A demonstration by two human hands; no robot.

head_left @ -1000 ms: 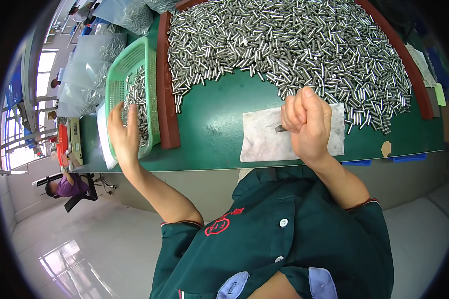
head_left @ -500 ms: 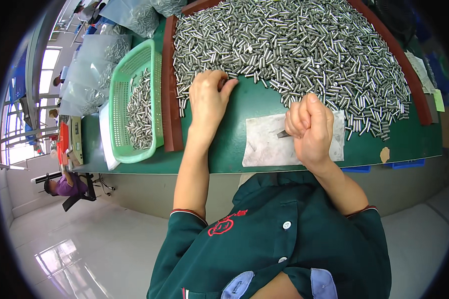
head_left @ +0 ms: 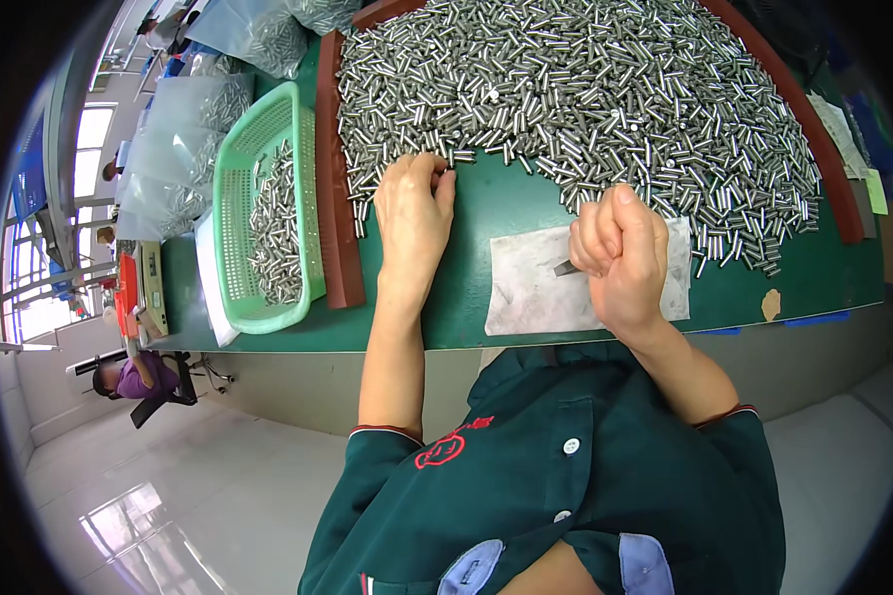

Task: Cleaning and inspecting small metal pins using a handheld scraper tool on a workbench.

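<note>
A broad heap of short silvery metal pins (head_left: 585, 109) covers the back of the green table. At the heap's front left edge is my left hand (head_left: 414, 213), its thumb and fingers drawn together at the pins. What lies between those fingertips is too small to make out. My right hand (head_left: 622, 263) is closed in a fist above a stained white sheet (head_left: 526, 297). Out of its left side sticks the flat, dark end of a small metal tool (head_left: 566, 268); the fist hides the rest.
Left of a reddish-brown rail (head_left: 339, 238) stands a pale green perforated basket (head_left: 230, 198) partly filled with pins. Clear plastic bags (head_left: 174, 149) of pins sit beyond it. Another rail (head_left: 814, 129) borders the heap on the right. A seated person (head_left: 144, 377) is far left.
The thumb of my left hand has closed in toward the fingers, and that hand has shifted slightly nearer to me. My right hand stays almost where it was, still gripping the tool.
</note>
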